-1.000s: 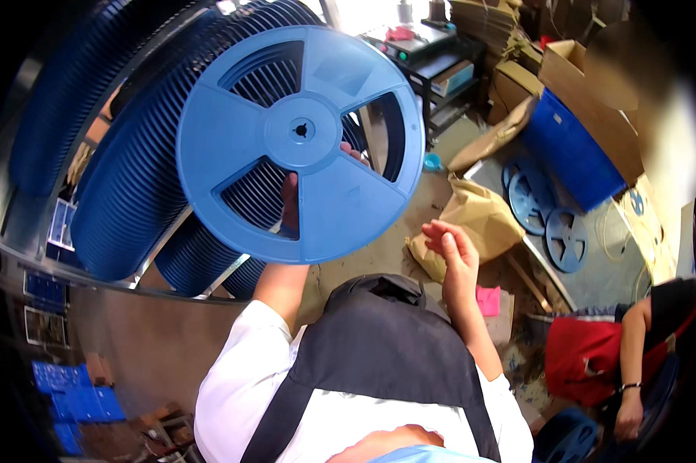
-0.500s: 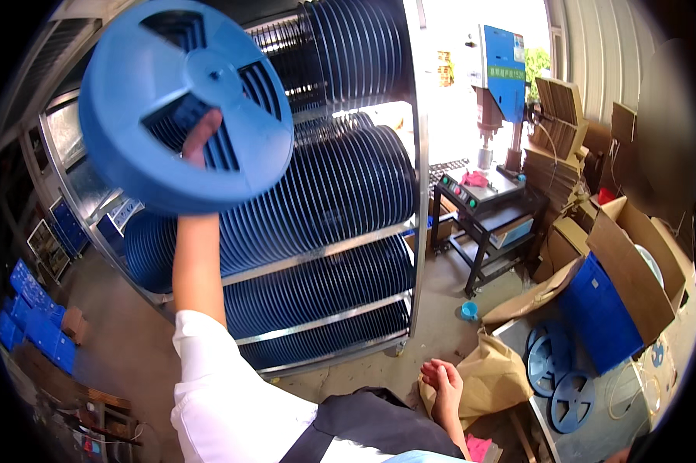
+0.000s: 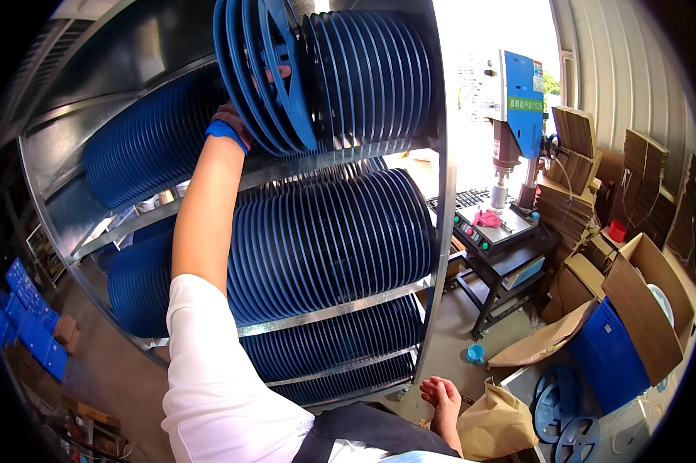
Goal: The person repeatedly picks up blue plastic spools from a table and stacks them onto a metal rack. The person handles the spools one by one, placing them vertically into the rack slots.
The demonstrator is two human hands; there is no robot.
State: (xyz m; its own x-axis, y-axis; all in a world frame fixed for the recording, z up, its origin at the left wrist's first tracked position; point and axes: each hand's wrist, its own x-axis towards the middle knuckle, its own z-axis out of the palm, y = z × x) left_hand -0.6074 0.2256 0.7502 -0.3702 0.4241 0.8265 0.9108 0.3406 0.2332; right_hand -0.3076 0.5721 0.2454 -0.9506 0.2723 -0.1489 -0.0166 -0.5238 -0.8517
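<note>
My left hand [image 3: 236, 123], a blue band at its wrist, reaches up to the upper shelf of a metal rack. It is closed round a small stack of blue plastic reels [image 3: 247, 73], with a fingertip showing through the opening of the right-hand one. The reels now stand on edge, in the gap between two rows of similar reels: one row [image 3: 159, 135] to the left, another [image 3: 367, 77] to the right. Low in front of my body, my right hand [image 3: 442, 401] hangs with its fingers curled in and nothing seen in them. A brown paper bag [image 3: 498, 420] is beside it.
The rack's metal upright [image 3: 443, 193] and shelf rail [image 3: 325, 158] border the reels. More reels fill the lower shelves [image 3: 332, 239]. At right stand a blue press machine [image 3: 521, 100], stacked cardboard [image 3: 568, 185], a blue bin [image 3: 610, 351] and loose reels [image 3: 575, 440] on a metal surface.
My left hand has carried the reels toward the rack and turned them from facing me to edge-on, into the gap on the upper shelf. The right hand stays low and curled.
</note>
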